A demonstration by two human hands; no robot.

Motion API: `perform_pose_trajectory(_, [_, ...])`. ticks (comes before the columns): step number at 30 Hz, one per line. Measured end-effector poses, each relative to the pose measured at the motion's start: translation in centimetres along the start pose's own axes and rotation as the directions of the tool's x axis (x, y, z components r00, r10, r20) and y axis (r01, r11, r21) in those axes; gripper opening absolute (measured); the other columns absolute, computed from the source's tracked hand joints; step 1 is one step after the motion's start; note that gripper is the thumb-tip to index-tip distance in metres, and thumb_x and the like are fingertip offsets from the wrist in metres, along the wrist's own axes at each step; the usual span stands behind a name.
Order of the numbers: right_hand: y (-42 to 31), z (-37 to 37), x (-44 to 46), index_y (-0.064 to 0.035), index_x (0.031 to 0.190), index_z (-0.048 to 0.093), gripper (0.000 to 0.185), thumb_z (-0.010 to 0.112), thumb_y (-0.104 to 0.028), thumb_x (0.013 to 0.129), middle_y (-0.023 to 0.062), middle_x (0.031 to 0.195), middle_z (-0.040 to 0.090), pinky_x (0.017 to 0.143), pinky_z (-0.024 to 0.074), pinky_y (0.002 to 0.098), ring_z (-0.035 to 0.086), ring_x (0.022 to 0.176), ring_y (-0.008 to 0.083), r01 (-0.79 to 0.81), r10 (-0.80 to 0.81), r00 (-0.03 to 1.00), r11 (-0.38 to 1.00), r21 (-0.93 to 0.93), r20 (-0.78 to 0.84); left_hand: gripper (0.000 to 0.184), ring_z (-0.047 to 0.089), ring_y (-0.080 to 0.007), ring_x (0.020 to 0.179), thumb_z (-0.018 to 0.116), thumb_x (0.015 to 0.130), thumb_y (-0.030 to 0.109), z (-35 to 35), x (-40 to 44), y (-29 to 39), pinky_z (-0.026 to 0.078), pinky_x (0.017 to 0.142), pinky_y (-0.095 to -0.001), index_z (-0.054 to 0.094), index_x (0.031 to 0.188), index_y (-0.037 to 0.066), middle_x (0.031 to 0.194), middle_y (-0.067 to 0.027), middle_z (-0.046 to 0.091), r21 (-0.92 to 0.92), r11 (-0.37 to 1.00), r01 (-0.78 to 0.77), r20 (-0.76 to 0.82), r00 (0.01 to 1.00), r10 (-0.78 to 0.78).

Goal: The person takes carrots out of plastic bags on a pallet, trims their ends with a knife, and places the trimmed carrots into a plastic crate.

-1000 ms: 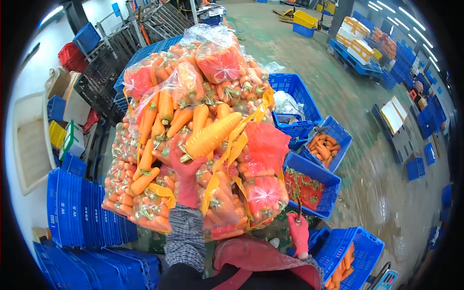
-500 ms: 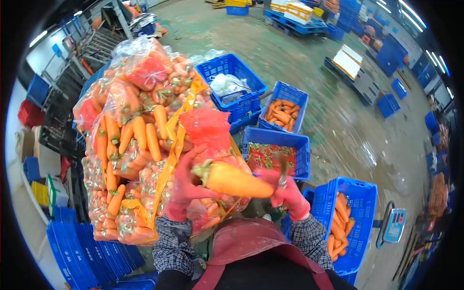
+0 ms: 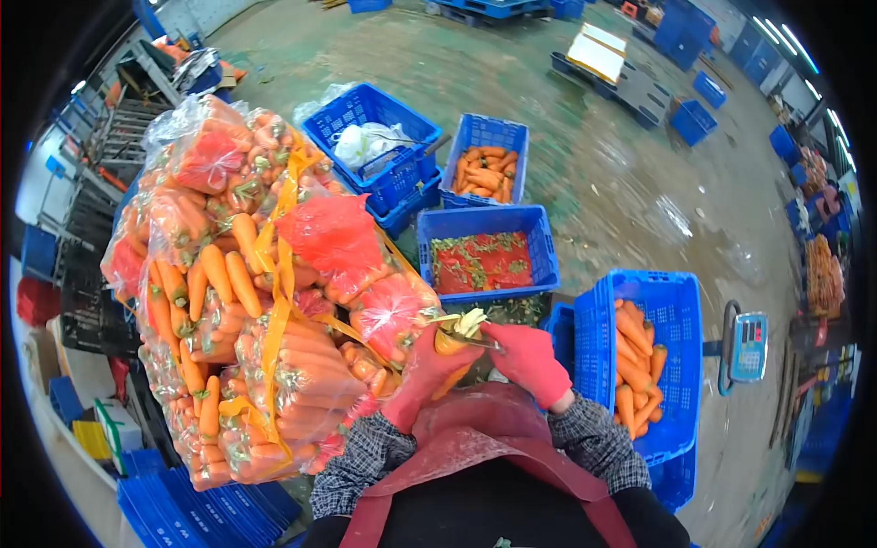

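My left hand [image 3: 418, 382], in a red glove, is closed around a large carrot [image 3: 449, 344], whose pale green stem end points up. My right hand [image 3: 530, 361], gloved the same way, grips a small knife [image 3: 479, 342]. Its thin dark blade lies against the carrot just below the stem end; the handle is hidden in the fist. Beyond both hands stands a blue crate [image 3: 539, 248] with green trimmings on a red bottom. To the left is a big heap of bagged carrots [image 3: 301, 365], with some loose carrots [image 3: 215, 274] on its side.
At my right, a blue crate [image 3: 681, 365] holds trimmed carrots, with a scale display [image 3: 749, 347] beside it. Farther off are another crate of carrots [image 3: 521, 146] and a blue crate [image 3: 365, 100] with white plastic bags. Stacked blue crates [image 3: 201, 511] lie at lower left.
The carrot has swung from lying sideways to stem end up and come closer to my body. My right hand has brought the knife against its top. The whole view has shifted.
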State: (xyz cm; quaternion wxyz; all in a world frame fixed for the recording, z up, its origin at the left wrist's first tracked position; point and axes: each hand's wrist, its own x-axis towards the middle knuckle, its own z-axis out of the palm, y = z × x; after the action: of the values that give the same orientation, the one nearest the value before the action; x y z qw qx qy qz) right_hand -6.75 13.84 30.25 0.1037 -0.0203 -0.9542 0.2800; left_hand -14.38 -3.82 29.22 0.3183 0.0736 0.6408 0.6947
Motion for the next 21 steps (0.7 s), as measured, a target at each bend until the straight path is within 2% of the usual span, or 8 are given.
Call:
perform_pose_trajectory(5, [2.1, 3.7, -0.9, -0.0152, 0.097, 0.067, 0.015, 0.063, -0.019, 0.083, 0.0096, 0.081, 0.066, 0.060, 0.0503, 0.0436, 0.066, 0.073, 0.0320, -0.044, 0.049, 0.998, 0.992, -0.114, 0.040, 0.070, 0.066, -0.0178, 0.102, 0.089, 0.070, 0.028, 0.7, 0.3, -2.4, 0.054, 0.087, -0.0303, 0.055, 0.124, -0.002, 0.115, -0.0107, 0.067, 0.320, 0.947, 0.016, -0.049, 0.999, 0.000])
perform_pose_trajectory(9, [7.7, 6.7, -0.6, -0.0140, 0.091, 0.065, 0.009, 0.060, -0.015, 0.084, 0.0104, 0.078, 0.065, 0.060, 0.0504, 0.0450, 0.066, 0.073, 0.0327, 0.019, -0.027, 0.998, 0.989, -0.148, -0.050, 0.060, 0.065, -0.0168, 0.099, 0.088, 0.071, 0.023, 1.5, -0.7, -1.2, 0.053, 0.087, -0.0318, 0.060, 0.118, -0.001, 0.109, -0.0099, 0.068, 0.295, 0.955, -0.014, -0.054, 0.998, 0.032])
perform_pose_trajectory(10, [10.7, 7.7, -1.2, -0.0137, 0.092, 0.065, 0.009, 0.059, -0.015, 0.084, 0.0108, 0.077, 0.066, 0.060, 0.0508, 0.0452, 0.067, 0.075, 0.0333, 0.029, -0.031, 0.999, 0.976, -0.215, -0.010, 0.060, 0.066, -0.0163, 0.097, 0.088, 0.071, 0.022, 2.0, -1.2, 0.2, 0.054, 0.086, -0.0315, 0.060, 0.119, 0.000, 0.108, -0.0092, 0.068, 0.276, 0.946, -0.168, 0.046, 0.986, 0.161])
perform_pose_trajectory(12, [18.7, 9.8, -5.2, -0.0135, 0.094, 0.067, 0.012, 0.057, -0.014, 0.087, 0.0131, 0.080, 0.069, 0.065, 0.0529, 0.0443, 0.068, 0.082, 0.0352, -0.491, 0.515, 0.839, 0.856, -0.161, 0.176, 0.059, 0.066, -0.0158, 0.095, 0.088, 0.071, 0.022, 2.5, -2.9, 1.7, 0.054, 0.084, -0.0312, 0.061, 0.119, 0.001, 0.107, -0.0084, 0.068, 0.248, 0.920, -0.304, 0.160, 0.949, 0.270])
perform_pose_trajectory(14, [20.0, 9.1, -6.5, -0.0133, 0.104, 0.071, 0.020, 0.060, -0.019, 0.088, 0.0165, 0.092, 0.071, 0.070, 0.0545, 0.0413, 0.069, 0.090, 0.0336, -0.660, 0.675, 0.736, 0.733, -0.163, 0.054, 0.058, 0.066, -0.0157, 0.094, 0.087, 0.071, 0.020, 5.2, -0.6, 2.6, 0.055, 0.082, -0.0309, 0.061, 0.120, 0.003, 0.107, -0.0072, 0.068, 0.128, 0.941, -0.312, 0.121, 0.947, 0.297])
perform_pose_trajectory(15, [19.7, 9.3, -8.1, -0.0130, 0.105, 0.070, 0.020, 0.060, -0.020, 0.088, 0.0156, 0.091, 0.070, 0.069, 0.0540, 0.0407, 0.068, 0.089, 0.0325, -0.693, 0.700, 0.713, 0.712, -0.111, 0.037, 0.057, 0.066, -0.0158, 0.094, 0.086, 0.073, 0.019, 7.9, 0.9, 2.1, 0.056, 0.078, -0.0322, 0.061, 0.122, 0.006, 0.107, -0.0061, 0.067, 0.186, 0.981, -0.044, 0.013, 0.999, 0.042])
perform_pose_trajectory(16, [18.9, 9.6, -9.2, -0.0127, 0.106, 0.069, 0.021, 0.061, -0.020, 0.088, 0.0148, 0.090, 0.070, 0.069, 0.0536, 0.0401, 0.067, 0.088, 0.0313, -0.703, 0.704, 0.709, 0.710, -0.031, 0.041, 0.058, 0.064, -0.0128, 0.092, 0.081, 0.080, 0.030, 10.3, 1.6, 3.9, 0.054, 0.081, -0.0273, 0.057, 0.124, 0.001, 0.107, -0.0065, 0.067, 0.033, 0.975, 0.219, 0.096, 0.971, -0.221])
perform_pose_trajectory(21, [18.7, 8.4, -16.0, -0.0114, 0.112, 0.066, 0.026, 0.064, -0.024, 0.089, 0.0106, 0.083, 0.066, 0.066, 0.0513, 0.0370, 0.064, 0.081, 0.0255, -0.763, 0.806, 0.576, 0.471, 0.443, 0.136, 0.062, 0.062, -0.0188, 0.098, 0.081, 0.078, 0.031, 19.8, 3.8, -6.2, 0.051, 0.086, -0.0316, 0.056, 0.125, 0.000, 0.111, -0.0108, 0.065, 0.048, 0.997, -0.059, 0.432, 0.901, 0.033])
